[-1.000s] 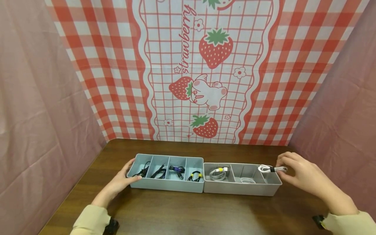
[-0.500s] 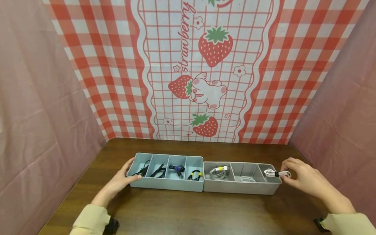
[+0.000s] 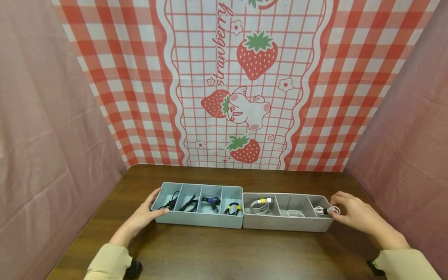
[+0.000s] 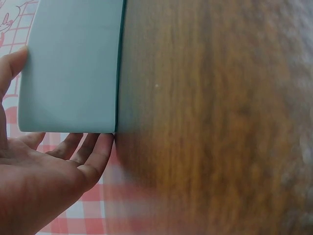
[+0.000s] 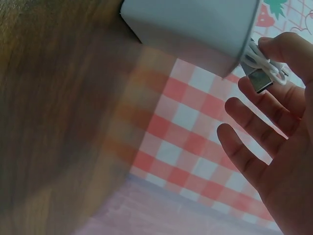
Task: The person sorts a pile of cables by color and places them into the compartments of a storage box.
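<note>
In the head view my left hand (image 3: 141, 214) holds the left end of a pale blue divided storage box (image 3: 199, 221). Its thumb lies at the front rim, and the left wrist view has the fingers (image 4: 100, 152) against the end wall. At the right end of a grey divided storage box (image 3: 287, 224), my right hand (image 3: 357, 214) pinches a coiled white cable (image 3: 320, 211) with a black tie. The coil overlaps the rightmost compartment. From the right wrist, thumb and index finger grip the cable, its metal plug (image 5: 259, 80) hanging down; the other fingers are spread.
Dark bundled cables (image 3: 211, 201) lie in the blue box's compartments. The grey box holds a coiled cable with a yellow tie (image 3: 259, 208) and a white coil (image 3: 295, 214). Both boxes stand end to end on a wooden table (image 3: 224, 252), before a checked strawberry cloth (image 3: 140, 97).
My right hand first shifts right and down with the white cable, then back left, bringing it lower at the grey box's right compartment. The left hand stays on the blue box.
</note>
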`<state>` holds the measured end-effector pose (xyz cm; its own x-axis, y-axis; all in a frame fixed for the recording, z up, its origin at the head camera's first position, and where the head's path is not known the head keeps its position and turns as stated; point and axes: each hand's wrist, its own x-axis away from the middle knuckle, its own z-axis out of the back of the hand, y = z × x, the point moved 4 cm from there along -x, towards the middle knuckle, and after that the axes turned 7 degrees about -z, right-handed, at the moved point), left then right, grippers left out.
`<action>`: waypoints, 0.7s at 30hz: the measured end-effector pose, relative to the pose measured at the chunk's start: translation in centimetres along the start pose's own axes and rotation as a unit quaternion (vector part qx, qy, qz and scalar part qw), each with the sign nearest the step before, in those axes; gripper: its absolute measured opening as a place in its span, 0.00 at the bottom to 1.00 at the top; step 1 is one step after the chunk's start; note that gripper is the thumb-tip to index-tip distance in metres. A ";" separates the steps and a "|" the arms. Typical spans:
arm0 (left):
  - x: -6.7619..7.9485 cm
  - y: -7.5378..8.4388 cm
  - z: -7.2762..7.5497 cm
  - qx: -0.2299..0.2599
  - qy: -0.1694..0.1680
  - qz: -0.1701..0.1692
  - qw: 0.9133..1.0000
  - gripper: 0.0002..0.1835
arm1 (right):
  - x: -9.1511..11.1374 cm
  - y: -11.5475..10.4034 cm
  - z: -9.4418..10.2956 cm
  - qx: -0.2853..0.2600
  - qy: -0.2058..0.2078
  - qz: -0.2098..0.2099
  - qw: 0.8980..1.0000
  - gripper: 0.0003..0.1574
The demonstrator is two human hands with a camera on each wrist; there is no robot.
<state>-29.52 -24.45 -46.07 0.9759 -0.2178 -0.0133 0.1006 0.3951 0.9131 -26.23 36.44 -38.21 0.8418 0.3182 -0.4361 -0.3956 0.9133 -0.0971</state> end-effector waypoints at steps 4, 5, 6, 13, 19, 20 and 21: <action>0.0 0.0 0.0 -0.002 -0.001 -0.002 1.000 0.47 | -0.2 0.3 -0.7 -0.005 -0.019 -0.014 1.000 0.14; 0.0 -0.1 -0.1 -0.003 -0.001 -0.002 1.000 0.47 | -0.2 0.4 -0.9 -0.009 -0.023 -0.015 1.000 0.14; 0.0 -0.1 -0.1 -0.004 -0.001 -0.002 1.000 0.47 | -0.2 0.5 -1.0 -0.013 -0.025 -0.016 0.999 0.15; -0.1 -0.1 -0.1 -0.005 0.000 0.000 1.000 0.47 | -0.4 1.0 -1.6 -0.047 0.005 0.009 0.999 0.14; 0.0 -0.1 -0.1 -0.009 0.000 0.004 1.000 0.48 | -0.4 1.3 -1.8 -0.068 0.046 0.030 0.996 0.20; 0.0 -0.1 -0.1 -0.009 0.000 0.005 1.000 0.48 | -0.4 1.3 -1.8 -0.070 0.051 0.032 0.996 0.20; 0.0 -0.1 -0.1 -0.011 -0.001 0.006 1.000 0.48 | -0.4 1.3 -1.7 -0.071 0.054 0.035 0.995 0.21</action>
